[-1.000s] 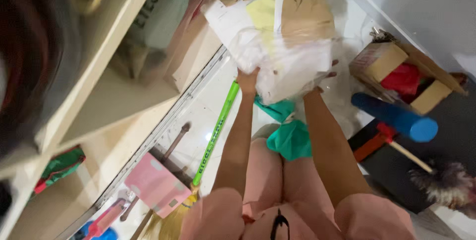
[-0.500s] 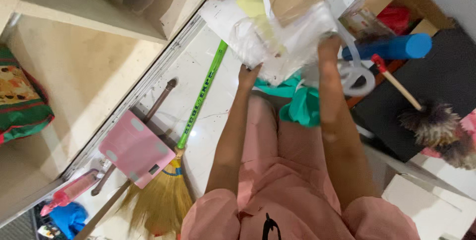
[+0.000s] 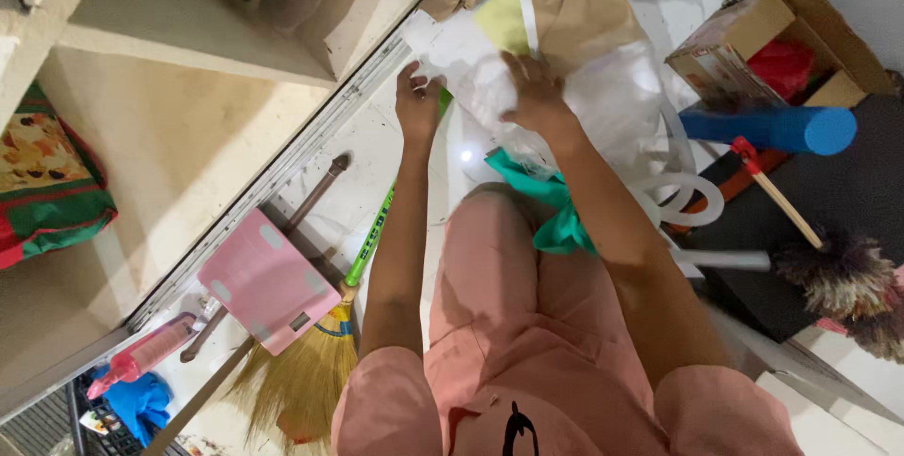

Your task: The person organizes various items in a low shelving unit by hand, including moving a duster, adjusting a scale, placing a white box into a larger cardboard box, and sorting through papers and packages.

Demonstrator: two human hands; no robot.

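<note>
A clear plastic bag (image 3: 603, 98) with white and yellow contents lies on the floor under a crumpled brown paper sheet (image 3: 574, 4). My left hand (image 3: 417, 98) grips the bag's left edge. My right hand (image 3: 533, 90) presses down on the bag's middle, fingers closed into the plastic. A green cloth (image 3: 551, 211) lies just below the bag, by my pink-clad knees.
A cream shelf unit (image 3: 188, 117) fills the left side, with a red and green folded cloth (image 3: 47, 183) on it. A green-handled broom (image 3: 320, 343), pink dustpan (image 3: 268, 282), pink spray bottle (image 3: 141, 354), cardboard box (image 3: 772, 41), blue roll (image 3: 767, 126), feather duster (image 3: 829, 268) and white hose (image 3: 683, 197) lie around.
The view has shifted down and left. Both hands have come lower onto the plastic bag, the right hand moving from its right edge to its middle.
</note>
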